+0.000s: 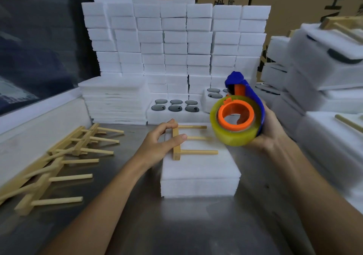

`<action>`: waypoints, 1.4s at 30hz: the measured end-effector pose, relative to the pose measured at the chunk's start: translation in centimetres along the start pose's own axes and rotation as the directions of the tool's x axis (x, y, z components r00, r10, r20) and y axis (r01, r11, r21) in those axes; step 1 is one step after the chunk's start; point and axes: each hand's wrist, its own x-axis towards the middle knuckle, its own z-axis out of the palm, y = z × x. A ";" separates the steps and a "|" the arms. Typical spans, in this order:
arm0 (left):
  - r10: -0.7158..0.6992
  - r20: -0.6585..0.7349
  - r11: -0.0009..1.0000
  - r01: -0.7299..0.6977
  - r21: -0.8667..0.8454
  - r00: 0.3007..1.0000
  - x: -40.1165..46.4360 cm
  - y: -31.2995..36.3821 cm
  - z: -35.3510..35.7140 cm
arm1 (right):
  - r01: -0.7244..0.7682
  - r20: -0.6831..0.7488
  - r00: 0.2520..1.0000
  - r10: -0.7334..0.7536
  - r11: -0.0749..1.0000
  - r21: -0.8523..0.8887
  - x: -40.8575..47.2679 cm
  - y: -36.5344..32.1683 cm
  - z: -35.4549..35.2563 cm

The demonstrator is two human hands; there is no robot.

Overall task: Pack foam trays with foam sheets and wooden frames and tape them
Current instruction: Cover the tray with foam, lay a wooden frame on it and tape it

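In the head view, a pale three-pronged wooden frame (176,142) is pinched by the left hand (163,142) atop the white foam tray stack (200,174) at frame centre; a blue-and-orange tape dispenser (238,115) is gripped by the right hand (269,129). The frame could be shifted if released before taping.

On a grey metal table (176,225) a white foam tray (200,176) lies covered, with a wooden frame (188,142) resting on its far end. The left hand (163,138) pinches the frame's crossbar between thumb and fingers. The right hand (269,131) grips a blue tape dispenser (239,109) with a yellowish roll, raised just beside the frame. More wooden frames (59,162) lie piled at the left, and foam blocks (174,44) are stacked behind.
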 end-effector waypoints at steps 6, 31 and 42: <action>-0.028 0.021 0.997 0.026 0.074 0.999 0.1 0.0 -0.5 | 0.006 -0.125 0.990 -0.064 0.910 -0.415 -0.7 -1.1 1.7; -0.231 0.274 0.738 0.352 -0.576 0.934 -1.7 7.9 -1.7 | 0.008 0.000 0.980 0.201 -0.040 -0.999 -1.0 -6.3 12.6; -0.369 0.000 0.893 0.355 -0.275 0.929 -0.3 8.7 -1.9 | -0.061 -0.093 0.970 0.225 -0.145 -0.988 -0.2 -5.3 12.3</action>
